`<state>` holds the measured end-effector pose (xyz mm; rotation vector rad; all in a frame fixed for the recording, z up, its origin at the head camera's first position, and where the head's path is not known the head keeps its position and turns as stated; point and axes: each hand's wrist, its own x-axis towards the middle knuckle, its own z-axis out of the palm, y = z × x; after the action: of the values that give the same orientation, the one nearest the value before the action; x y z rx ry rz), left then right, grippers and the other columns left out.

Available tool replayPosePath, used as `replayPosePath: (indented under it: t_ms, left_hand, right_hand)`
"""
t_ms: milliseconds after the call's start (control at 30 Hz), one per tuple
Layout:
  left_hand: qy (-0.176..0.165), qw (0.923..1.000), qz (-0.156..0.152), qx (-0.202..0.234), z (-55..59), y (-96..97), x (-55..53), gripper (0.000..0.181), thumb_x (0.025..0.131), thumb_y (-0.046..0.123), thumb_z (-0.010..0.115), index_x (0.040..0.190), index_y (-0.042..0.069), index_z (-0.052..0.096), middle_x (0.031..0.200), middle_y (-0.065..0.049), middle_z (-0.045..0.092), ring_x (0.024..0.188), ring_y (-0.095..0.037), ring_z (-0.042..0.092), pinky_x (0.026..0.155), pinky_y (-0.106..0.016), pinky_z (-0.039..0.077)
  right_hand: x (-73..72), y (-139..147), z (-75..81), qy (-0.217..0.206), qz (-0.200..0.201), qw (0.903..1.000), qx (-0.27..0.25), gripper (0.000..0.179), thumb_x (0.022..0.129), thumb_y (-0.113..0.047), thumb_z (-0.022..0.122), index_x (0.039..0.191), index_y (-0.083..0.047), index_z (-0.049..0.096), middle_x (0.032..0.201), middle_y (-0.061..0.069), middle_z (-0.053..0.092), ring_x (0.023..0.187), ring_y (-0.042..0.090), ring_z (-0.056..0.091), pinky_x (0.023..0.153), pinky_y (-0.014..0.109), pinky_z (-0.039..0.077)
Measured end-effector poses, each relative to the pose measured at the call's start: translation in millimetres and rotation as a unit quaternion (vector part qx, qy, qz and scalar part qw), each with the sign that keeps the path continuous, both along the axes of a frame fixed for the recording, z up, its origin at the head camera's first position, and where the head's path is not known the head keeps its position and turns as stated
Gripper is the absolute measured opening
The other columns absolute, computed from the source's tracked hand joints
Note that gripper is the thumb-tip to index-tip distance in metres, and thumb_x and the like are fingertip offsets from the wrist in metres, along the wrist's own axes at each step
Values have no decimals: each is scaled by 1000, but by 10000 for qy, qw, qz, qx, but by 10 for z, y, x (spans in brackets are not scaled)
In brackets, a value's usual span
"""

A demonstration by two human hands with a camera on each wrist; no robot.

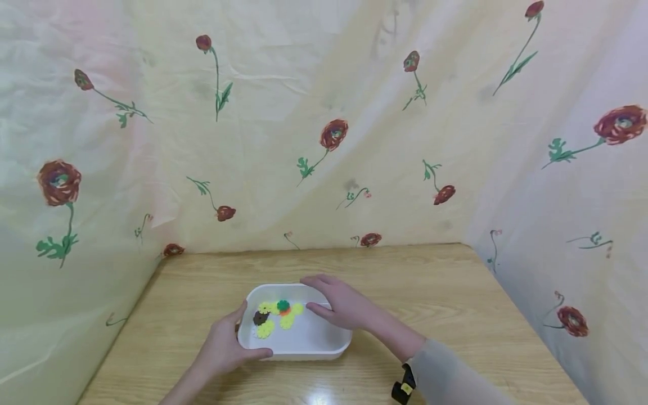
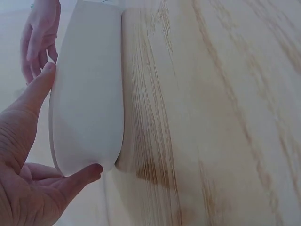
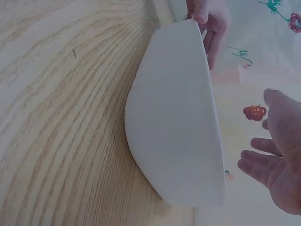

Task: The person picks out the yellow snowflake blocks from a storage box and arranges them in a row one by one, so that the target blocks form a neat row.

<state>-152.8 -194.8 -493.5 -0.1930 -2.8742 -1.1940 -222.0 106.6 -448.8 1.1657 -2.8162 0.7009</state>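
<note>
A white plastic tub (image 1: 319, 334) stands on the wooden table, its left part holding several small flower-shaped pieces, yellow (image 1: 265, 329), dark brown (image 1: 260, 318), green (image 1: 283, 305) and orange. My left hand (image 1: 223, 343) grips the tub's left end, thumb at the near rim and fingers round the end wall. In the left wrist view, the left hand (image 2: 28, 174) holds the tub's wall (image 2: 89, 89). Over the tub's right end hovers my right hand (image 1: 341, 304), fingers extended and nothing visible in it. From the right wrist view, the right hand (image 3: 282, 155) is apart from the tub wall (image 3: 178, 113).
The light wooden table (image 1: 430, 292) extends around the tub on all sides. A cream curtain (image 1: 273, 140) with red flowers encloses the table at the back, left and right. A black strap piece (image 1: 403, 388) hangs at my right sleeve.
</note>
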Motion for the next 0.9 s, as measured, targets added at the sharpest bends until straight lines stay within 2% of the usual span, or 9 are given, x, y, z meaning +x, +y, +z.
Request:
replayPosePath:
  t_ms: [133, 367, 500, 633, 767, 900]
  left_hand:
    - [13, 10000, 36, -25, -2, 1, 0, 130, 59, 51, 103, 154, -15, 42, 151, -32, 57, 134, -39, 64, 101, -47, 59]
    - [55, 9996, 178, -199, 1, 7, -1, 132, 57, 55, 103, 151, -16, 44, 149, -33, 57, 134, -41, 64, 102, -48, 58]
    - [88, 9994, 217, -247, -1, -6, -14, 132, 56, 56, 103, 151, -15, 45, 148, -33, 57, 133, -40, 65, 101, -47, 59]
    - [96, 9994, 227, -252, -6, -26, -29, 132, 55, 56, 103, 151, -15, 46, 148, -33, 57, 132, -37, 65, 94, -38, 61]
    - [59, 9996, 186, -190, -21, -37, -53, 133, 55, 57, 103, 151, -15, 45, 149, -33, 56, 130, -32, 66, 85, -26, 57]
    - [33, 9998, 176, -113, -38, -40, -65, 133, 55, 56, 103, 152, -14, 45, 149, -32, 57, 123, -26, 67, 81, -21, 53]
  right_hand:
    - [-42, -89, -59, -86, 23, 9993, 364, 50, 108, -32, 64, 154, -14, 55, 152, 9, 62, 139, 27, 61, 116, 45, 51]
    - [-162, -319, -161, 51, 142, 9931, 1165, 43, 106, -23, 66, 147, -12, 62, 146, 10, 67, 132, 26, 66, 111, 41, 55]
    - [-249, -461, -180, -162, 183, 9899, 1394, 39, 104, -18, 68, 142, -11, 66, 144, 10, 68, 132, 26, 66, 112, 38, 54]
    - [-308, -575, -203, -355, 264, 9863, 1591, 36, 101, -16, 72, 137, -11, 71, 139, 7, 72, 129, 22, 68, 111, 34, 54]
    - [-328, -635, -243, -249, 333, 9792, 1987, 31, 100, -14, 74, 131, -15, 75, 129, 2, 75, 119, 15, 70, 107, 29, 55]
    - [-329, -648, -296, -83, 372, 9771, 2091, 28, 99, -13, 74, 126, -16, 76, 122, 1, 75, 113, 13, 69, 104, 27, 55]
